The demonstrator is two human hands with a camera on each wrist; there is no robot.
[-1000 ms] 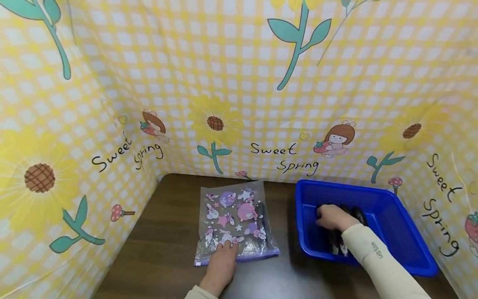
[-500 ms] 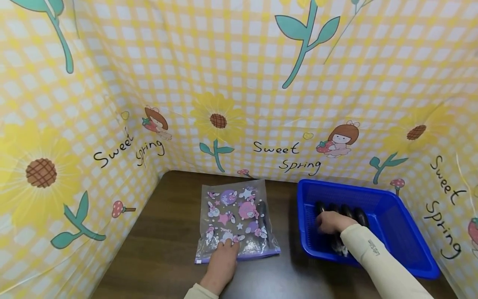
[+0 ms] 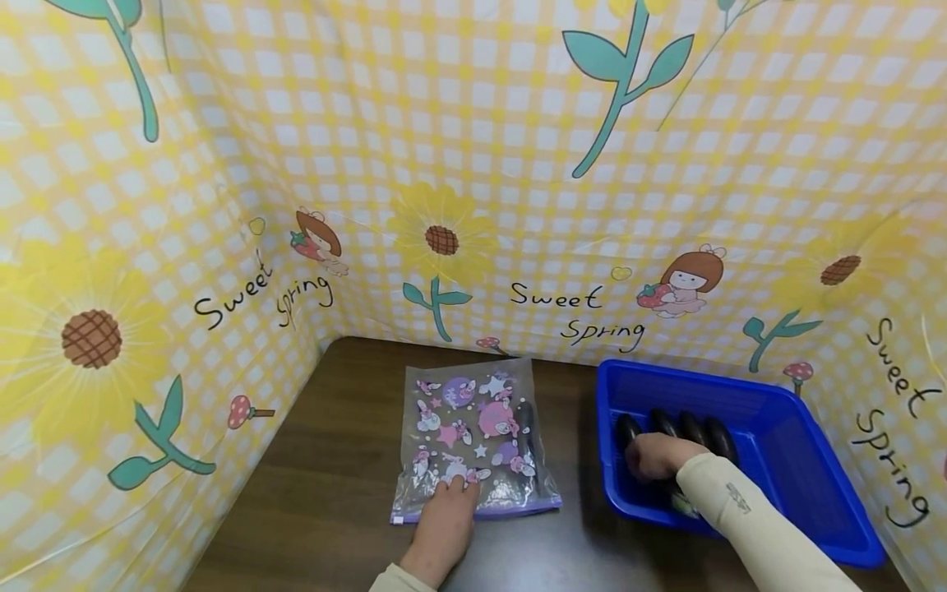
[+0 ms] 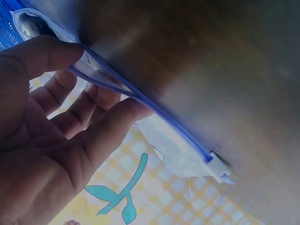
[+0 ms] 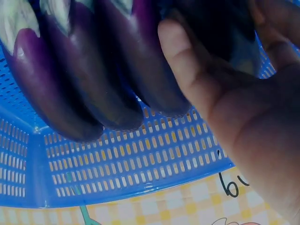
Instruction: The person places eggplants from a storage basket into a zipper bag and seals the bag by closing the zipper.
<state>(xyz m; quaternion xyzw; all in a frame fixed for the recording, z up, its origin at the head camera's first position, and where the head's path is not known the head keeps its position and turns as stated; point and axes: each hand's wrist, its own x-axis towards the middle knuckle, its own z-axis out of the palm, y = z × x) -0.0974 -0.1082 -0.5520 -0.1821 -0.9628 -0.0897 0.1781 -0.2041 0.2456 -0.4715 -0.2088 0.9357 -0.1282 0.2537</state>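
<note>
My left hand (image 3: 445, 520) holds the near edge of a clear zip bag (image 3: 425, 436) printed with rabbits and stars. In the left wrist view its thumb and fingers are at the purple zip strip (image 4: 176, 124), whose lips stand apart above the slider (image 4: 218, 168). A long dark thing shows through the bag's right side. Inside the blue basket (image 3: 829, 481), my right hand (image 3: 658, 456) grips a dark purple eggplant (image 3: 627, 427), thumb on one side and fingers on the other. Three more eggplants (image 5: 84, 84) lie side by side next to it.
Bag and basket rest on a dark brown wooden table (image 3: 325, 460), the basket to the right of the bag. A yellow checked cloth (image 3: 473, 181) with flowers and lettering rises behind and along both sides.
My right hand has moved slightly left and nearer within the basket; the eggplant in its grip has come apart from the other three. The left hand stays at the bag's edge.
</note>
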